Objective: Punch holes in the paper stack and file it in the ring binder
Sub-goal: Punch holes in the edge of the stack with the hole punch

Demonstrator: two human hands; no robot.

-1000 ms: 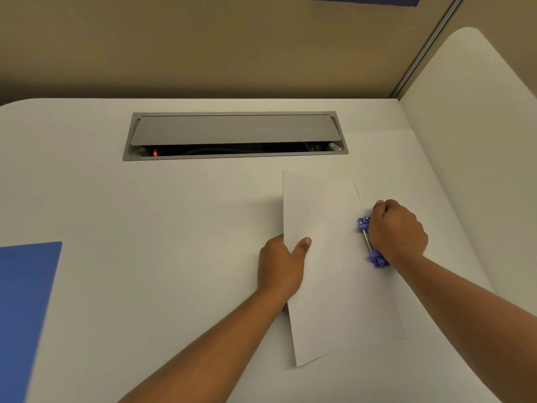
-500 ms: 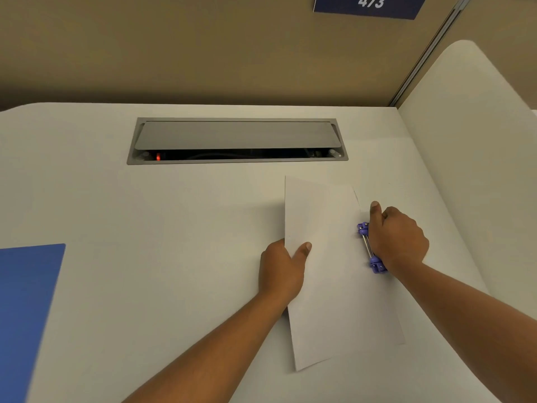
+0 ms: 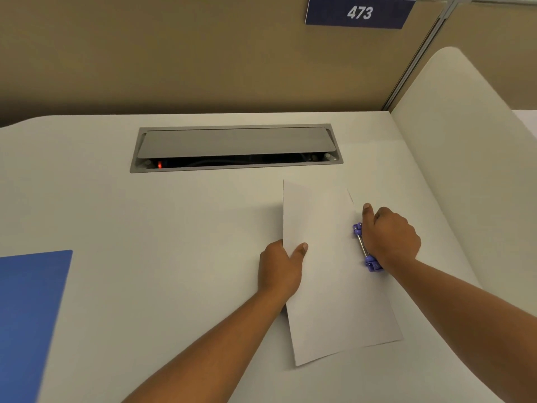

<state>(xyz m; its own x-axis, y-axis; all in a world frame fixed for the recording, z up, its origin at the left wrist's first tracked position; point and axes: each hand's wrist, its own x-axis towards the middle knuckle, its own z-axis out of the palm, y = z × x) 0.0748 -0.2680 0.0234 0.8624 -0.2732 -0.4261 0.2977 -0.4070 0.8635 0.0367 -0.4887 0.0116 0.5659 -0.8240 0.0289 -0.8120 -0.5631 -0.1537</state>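
Observation:
A white paper stack (image 3: 334,274) lies on the desk, right of centre. My left hand (image 3: 280,269) grips its left edge, thumb on top. Along the stack's right edge sits a purple hole punch (image 3: 364,248) with a metal rod. My right hand (image 3: 388,237) is closed over the punch and covers most of it, thumb pointing away from me. A blue binder (image 3: 29,315) lies flat at the desk's left edge, partly out of view.
A grey cable hatch (image 3: 235,148) with a small red light is set into the white desk (image 3: 145,228) behind the paper. A tan partition with a "473" sign (image 3: 359,12) stands at the back. A white curved divider (image 3: 465,170) borders the right side.
The view has tilted upward, bringing the 473 sign into sight. My right thumb has stretched forward over the punch. The paper and left hand stay in place.

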